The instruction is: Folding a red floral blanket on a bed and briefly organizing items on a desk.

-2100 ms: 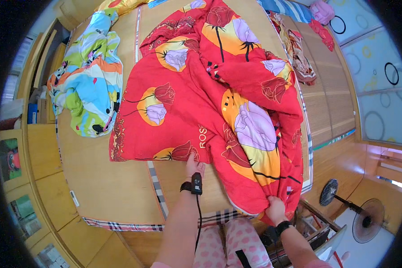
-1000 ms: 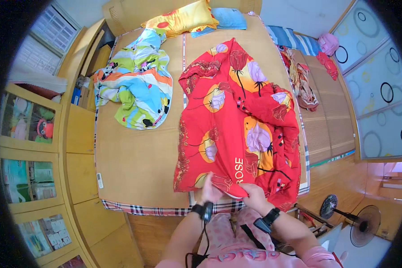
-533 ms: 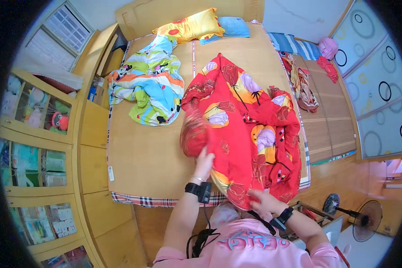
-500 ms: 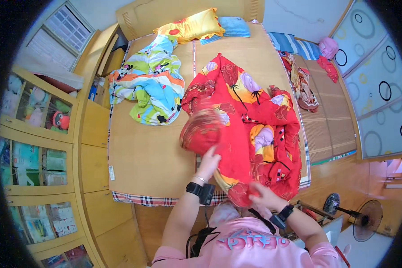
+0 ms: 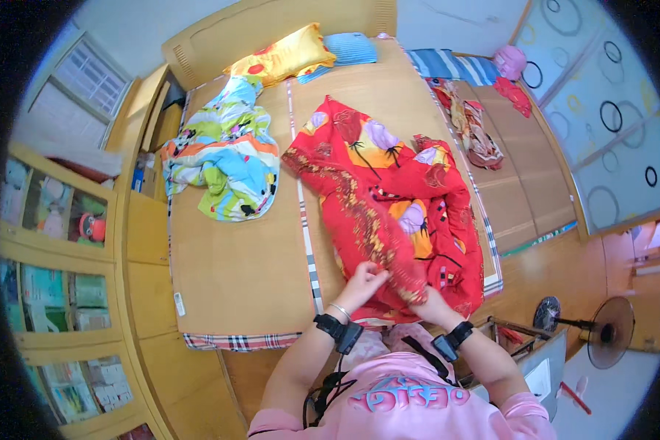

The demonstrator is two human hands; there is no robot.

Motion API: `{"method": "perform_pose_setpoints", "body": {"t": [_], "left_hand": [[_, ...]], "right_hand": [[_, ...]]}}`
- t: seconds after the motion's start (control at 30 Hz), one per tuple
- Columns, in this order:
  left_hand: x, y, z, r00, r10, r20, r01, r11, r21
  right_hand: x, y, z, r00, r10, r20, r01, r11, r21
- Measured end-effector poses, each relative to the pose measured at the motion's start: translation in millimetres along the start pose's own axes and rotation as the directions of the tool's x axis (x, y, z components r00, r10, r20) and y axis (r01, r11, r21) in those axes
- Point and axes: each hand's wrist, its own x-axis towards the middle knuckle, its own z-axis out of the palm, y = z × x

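A red quilt (image 5: 345, 198) with yellow, orange and lilac prints lies bunched on the near right part of the bed. At its near left edge my left hand (image 5: 366, 284) pinches the fabric between thumb and fingers. My right hand (image 5: 434, 306) is at the quilt's near end, right of my left hand. Its fingers are partly hidden by the red cloth and seem closed on it. A patterned flap of the quilt runs from the far left corner down to my right hand.
On the bed lie a colourful blanket (image 5: 235, 161), a yellow pillow (image 5: 282, 56) and a blue pillow (image 5: 350, 48). Beside it is a lower bed (image 5: 539, 158) with crumpled cloth (image 5: 480, 136). Cabinets (image 5: 143, 290) stand left; a fan (image 5: 610, 332) stands right.
My left hand has moved right and slightly down, folding the quilt's left edge over toward my right hand. The view has shifted a little.
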Motion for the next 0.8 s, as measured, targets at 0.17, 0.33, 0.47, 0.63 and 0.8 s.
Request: {"method": "perform_pose_setpoints", "body": {"t": [0.17, 0.33, 0.47, 0.63, 0.8], "left_hand": [[29.4, 2.4, 8.5, 0.961, -0.275, 0.018, 0.271, 0.931, -0.243], [47.6, -105.8, -1.5, 0.919, -0.379, -0.108, 0.356, 0.915, -0.188], [51.9, -27.8, 22.5, 0.962, -0.217, -0.168, 0.099, 0.846, -0.523], [73.1, 69.9, 66.4, 0.989, 0.11, -0.095, -0.121, 0.985, -0.121], [54.7, 65.3, 166.2, 0.833, 0.405, 0.378, -0.526, 0.792, 0.31]], "right_hand": [[-33.1, -18.4, 23.1, 0.937, -0.208, 0.281, 0.323, 0.825, -0.465], [-46.2, -22.7, 8.3, 0.926, -0.155, 0.343, 0.324, 0.794, -0.515], [-64.1, 4.1, -28.1, 0.971, -0.217, 0.103, 0.239, 0.911, -0.336], [-60.2, 33.4, -81.2, 0.982, 0.087, 0.166, -0.066, 0.99, -0.127], [-44.9, 59.1, -156.5, 0.981, 0.066, -0.18, -0.057, 0.997, 0.05]]}}
